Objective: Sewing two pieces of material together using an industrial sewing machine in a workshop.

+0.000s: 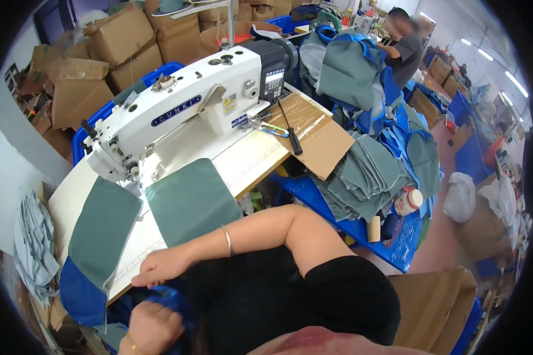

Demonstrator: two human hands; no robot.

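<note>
My left hand (154, 326), low at the table's front edge, is closed on a bunched blue cloth (170, 297). Just above it my right hand (164, 265) is curled shut at the same cloth; its fingertips are partly hidden. A green fabric panel (103, 228) with a blue part (83, 293) hangs over the left front edge, its upper end close to the needle area of a white sewing machine (183, 100). Another green panel (192, 198) lies flat on the white table (251, 157), right of the needle.
A screwdriver (293, 139) and a thread snipper (272, 128) rest by a cardboard sheet (320, 142). Stacked green panels (367, 174) and a jar (408, 202) sit on a blue surface (397, 254) at right. Grey cloth pieces (34, 248) hang at left. A person (405, 50) stands behind.
</note>
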